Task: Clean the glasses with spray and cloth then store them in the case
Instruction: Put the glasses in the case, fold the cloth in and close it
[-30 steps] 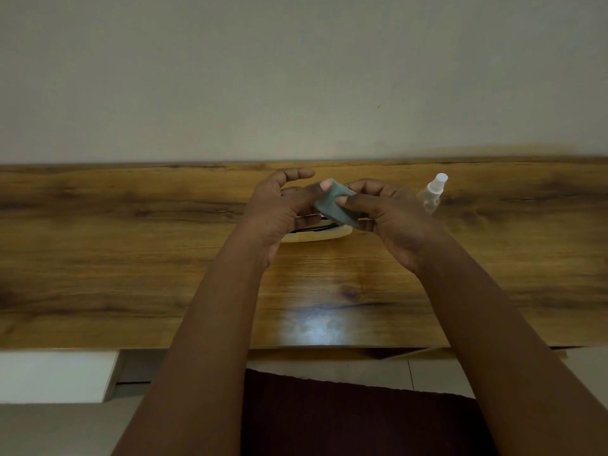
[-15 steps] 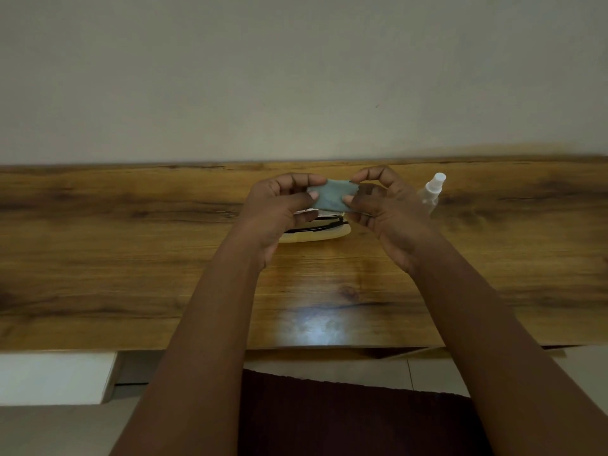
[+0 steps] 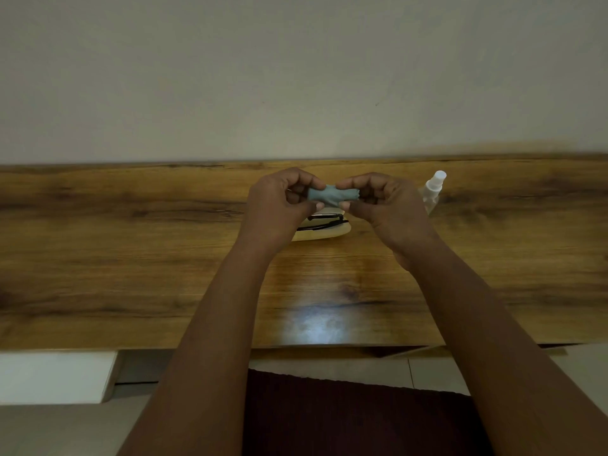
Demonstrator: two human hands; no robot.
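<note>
Cloth [image 3: 332, 197] is pinched at both ends, left hand [image 3: 279, 205] and right hand [image 3: 383, 202] each curled on it, held above the table [image 3: 131, 258]; it looks bunched into a short roll, long axis left-right. Likely step: folding the cloth; edges should be squared and the roll kept flat enough to fit. Glasses [image 3: 320, 222] lie in the open case [image 3: 324, 233] just below, long axis roughly left-right, facing unclear; spray bottle [image 3: 432, 189] stands right.
</note>
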